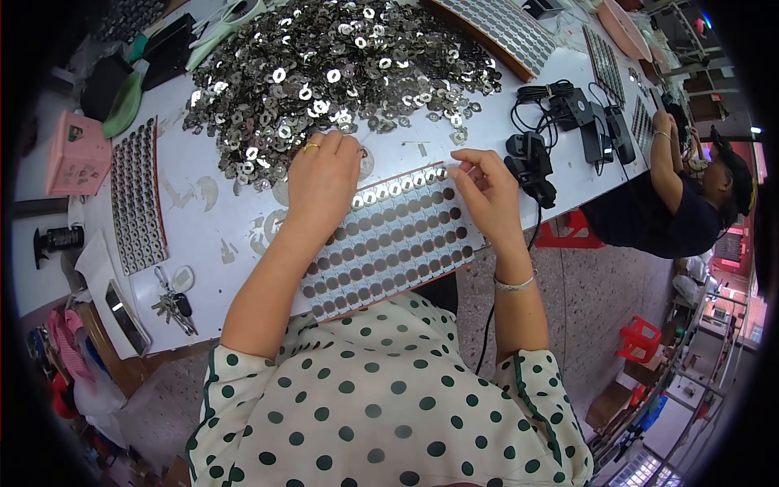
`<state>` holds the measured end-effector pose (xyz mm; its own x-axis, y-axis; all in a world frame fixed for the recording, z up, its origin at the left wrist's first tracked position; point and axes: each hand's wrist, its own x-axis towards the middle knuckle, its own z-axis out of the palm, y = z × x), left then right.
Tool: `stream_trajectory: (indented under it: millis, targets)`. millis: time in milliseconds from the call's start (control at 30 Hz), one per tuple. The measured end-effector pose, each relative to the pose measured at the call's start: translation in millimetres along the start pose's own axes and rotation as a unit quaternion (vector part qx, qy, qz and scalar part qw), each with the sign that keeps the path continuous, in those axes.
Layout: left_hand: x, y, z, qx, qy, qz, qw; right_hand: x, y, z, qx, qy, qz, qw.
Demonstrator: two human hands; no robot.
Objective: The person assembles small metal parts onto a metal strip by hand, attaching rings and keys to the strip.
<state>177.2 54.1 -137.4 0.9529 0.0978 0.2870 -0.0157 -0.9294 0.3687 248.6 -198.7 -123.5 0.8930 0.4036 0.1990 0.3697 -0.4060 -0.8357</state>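
Observation:
A board (388, 243) with rows of round dark spots lies at the table's near edge, close to my body. Small shiny metal pieces sit along its far row. My left hand (323, 178), with a ring on one finger, is at the near edge of a large heap of loose metal pieces (341, 69). Its fingers are bent down, and their tips and whatever they hold are hidden. My right hand (491, 191) hovers at the board's far right corner, beside the last piece of that row. Its thumb and forefinger are apart, with nothing seen between them.
A filled board (138, 199) and keys (173, 307) lie left, near a pink box (77, 154) and a phone (127, 316). Another filled board (495, 32) stands behind the heap. Black adapters with cables (531, 166) lie right. Further right sits a person (682, 195).

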Motion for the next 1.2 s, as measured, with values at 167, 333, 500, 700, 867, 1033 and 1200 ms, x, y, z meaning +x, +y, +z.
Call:
stream_trajectory:
  millis: [167,333,500,700,867,1033,1200]
  targets:
    - [-7.8,14.1,-11.1,-0.359,-0.044,-0.176,0.916,-18.2,-64.1,-9.2,0.361,0.015,-0.065,0.93]
    - [-14.7,18.4,-25.2,-0.686,-0.063,-0.219,0.691,-34.8,-178.3,-29.7,0.736,-0.115,-0.16,0.648]
    - [-29.8,14.3,-49.8,-0.712,-0.029,-0.216,0.668,-64.0,-137.2,-136.9,0.745,-0.105,-0.145,0.643]
    - [-41.2,-23.8,-79.0,-0.677,0.084,-0.178,0.709,-76.1,-137.1,-127.2,0.768,-0.112,-0.142,0.614]
    - [-83.8,-85.2,-120.5,-0.565,0.244,-0.222,0.756,-71.9,-151.5,-84.2,0.79,-0.129,-0.129,0.585]
    - [-170.4,-132.8,-166.9,-0.399,0.319,-0.298,0.807,-41.0,-91.2,-133.4,0.807,-0.147,-0.102,0.562]
    - [-189.9,-167.6,-180.8,-0.185,0.328,-0.354,0.856,-16.3,-159.0,-29.3,0.808,-0.158,-0.089,0.56]
